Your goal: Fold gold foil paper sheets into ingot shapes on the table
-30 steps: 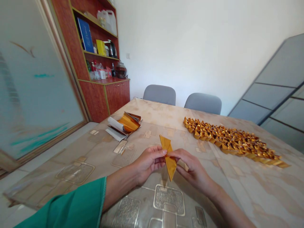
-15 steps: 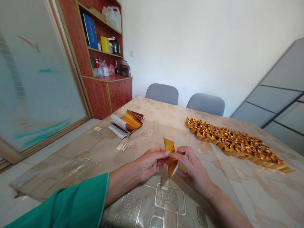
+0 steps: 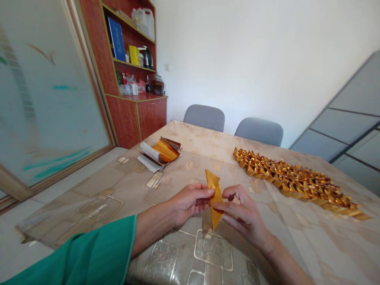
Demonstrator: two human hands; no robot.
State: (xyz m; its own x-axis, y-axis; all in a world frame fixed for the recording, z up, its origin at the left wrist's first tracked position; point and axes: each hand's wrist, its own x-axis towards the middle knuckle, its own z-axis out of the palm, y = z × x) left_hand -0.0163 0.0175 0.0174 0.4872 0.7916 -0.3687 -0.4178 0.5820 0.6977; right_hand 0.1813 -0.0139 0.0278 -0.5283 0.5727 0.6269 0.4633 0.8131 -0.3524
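Gold foil pinched in a left-hand grip, right hand against its edge

Gold foil, creased into a long, narrow, pointed piece (image 3: 215,198), stands almost upright over the tabletop (image 3: 190,142), its smooth metallic face catching the light. The left hand (image 3: 190,204) has it in a firm, closed grip, with the fingertips (image 3: 208,192) pressed on the middle of the piece. The right hand (image 3: 245,215) is half open just to the right of the foil, its forefinger (image 3: 221,206) laid against the lower part while the thumb (image 3: 230,192) is raised clear of it.

Ahead of the left grip, a loose stack of gold foil sheets (image 3: 164,151) lies with curled white paper (image 3: 148,149) on the patterned, glossy table covering. Ahead and to the right of the right grip stretches a dense, knobbly band of small folded gold foil shapes (image 3: 297,182), packed side by side.

A green sleeve (image 3: 74,253) covers the left arm behind the left grip. Far beyond both grips, a red wooden cabinet (image 3: 136,118) holds a blue binder (image 3: 116,38), plastic jugs (image 3: 144,19), a kettle (image 3: 148,58) and a glass jar (image 3: 157,85) on its shelves. Two grey chairs (image 3: 204,117) stand past the tabletop.
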